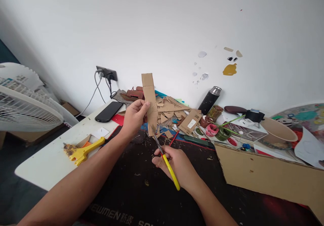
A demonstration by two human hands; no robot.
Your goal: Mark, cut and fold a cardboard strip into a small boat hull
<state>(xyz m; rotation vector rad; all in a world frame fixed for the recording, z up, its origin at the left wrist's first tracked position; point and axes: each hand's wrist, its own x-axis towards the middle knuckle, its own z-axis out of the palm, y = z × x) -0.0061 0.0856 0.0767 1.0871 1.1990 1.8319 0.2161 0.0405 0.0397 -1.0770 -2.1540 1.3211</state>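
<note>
While the near-upright cardboard strip is pinched by the left hand, scissors at its bottom are gripped by the right hand.

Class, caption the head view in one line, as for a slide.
Left hand holds a cardboard strip while the right hand holds yellow-handled scissors at its lower end.

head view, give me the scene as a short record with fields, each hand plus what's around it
left grip: holds the cardboard strip roughly upright
right grip: holds the yellow-handled scissors, tips at the strip's lower end
blades open or shut: cannot tell
below: black mat
beyond: heap of cardboard scraps
left, on the white table: yellow glue gun, black phone
right: large cardboard panel
</note>
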